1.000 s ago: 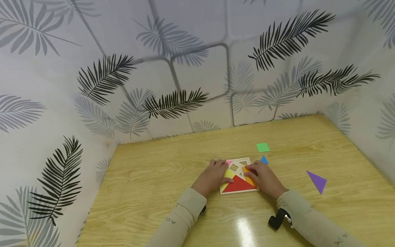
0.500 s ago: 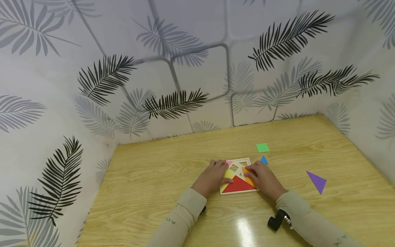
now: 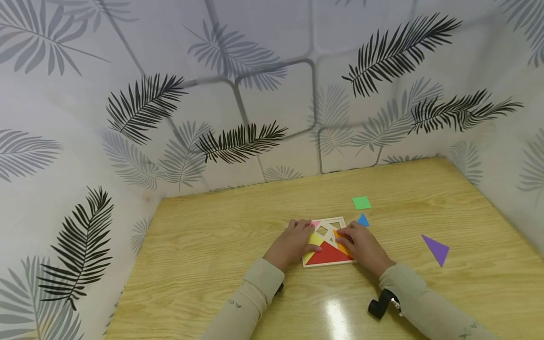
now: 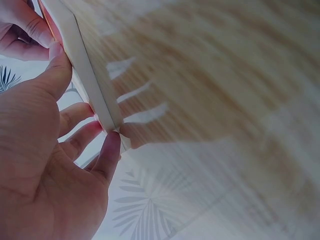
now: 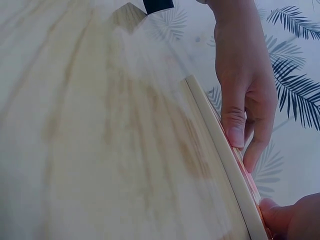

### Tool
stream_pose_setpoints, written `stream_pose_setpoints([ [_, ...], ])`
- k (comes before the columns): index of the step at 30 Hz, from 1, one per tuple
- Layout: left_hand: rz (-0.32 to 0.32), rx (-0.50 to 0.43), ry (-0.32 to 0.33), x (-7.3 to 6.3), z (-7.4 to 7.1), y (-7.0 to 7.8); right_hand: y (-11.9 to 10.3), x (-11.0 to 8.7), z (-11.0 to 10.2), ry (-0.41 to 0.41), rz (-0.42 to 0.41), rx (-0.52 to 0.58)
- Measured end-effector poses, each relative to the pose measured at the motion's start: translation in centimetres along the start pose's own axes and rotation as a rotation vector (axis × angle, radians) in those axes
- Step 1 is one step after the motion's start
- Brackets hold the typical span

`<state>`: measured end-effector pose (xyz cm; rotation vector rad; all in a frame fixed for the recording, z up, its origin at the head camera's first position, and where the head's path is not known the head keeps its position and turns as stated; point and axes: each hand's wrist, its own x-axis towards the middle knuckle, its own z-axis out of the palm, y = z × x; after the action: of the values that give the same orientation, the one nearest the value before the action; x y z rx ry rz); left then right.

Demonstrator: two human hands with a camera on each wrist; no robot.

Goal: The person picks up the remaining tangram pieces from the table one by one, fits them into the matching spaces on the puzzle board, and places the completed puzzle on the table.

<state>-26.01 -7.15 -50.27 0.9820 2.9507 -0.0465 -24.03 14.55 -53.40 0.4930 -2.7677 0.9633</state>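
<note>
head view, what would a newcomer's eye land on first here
Probably the red triangle, bright along the near edge of the board, with the left hand and right hand on either side. Next might come the purple triangle, lying apart on the table at the right. The black leaves on the pale wall behind also stand out.

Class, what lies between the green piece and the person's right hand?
In the head view, a small blue triangle lies between the green piece and the right hand.
</note>
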Motion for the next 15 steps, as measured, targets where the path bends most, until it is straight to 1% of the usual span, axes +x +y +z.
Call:
stream_pose_setpoints([
  [4,-0.001,0.009,-0.003,0.04,-0.06,0.00,0.17,-0.02,0.20,0.009,-0.035,-0.009],
  [8,0.000,0.017,-0.004,0.03,-0.02,-0.02,0.20,-0.07,0.31,0.020,-0.046,-0.010],
  [15,-0.006,-0.011,-0.004,-0.02,0.04,-0.03,0.05,-0.16,0.39,0.048,-0.072,0.001],
])
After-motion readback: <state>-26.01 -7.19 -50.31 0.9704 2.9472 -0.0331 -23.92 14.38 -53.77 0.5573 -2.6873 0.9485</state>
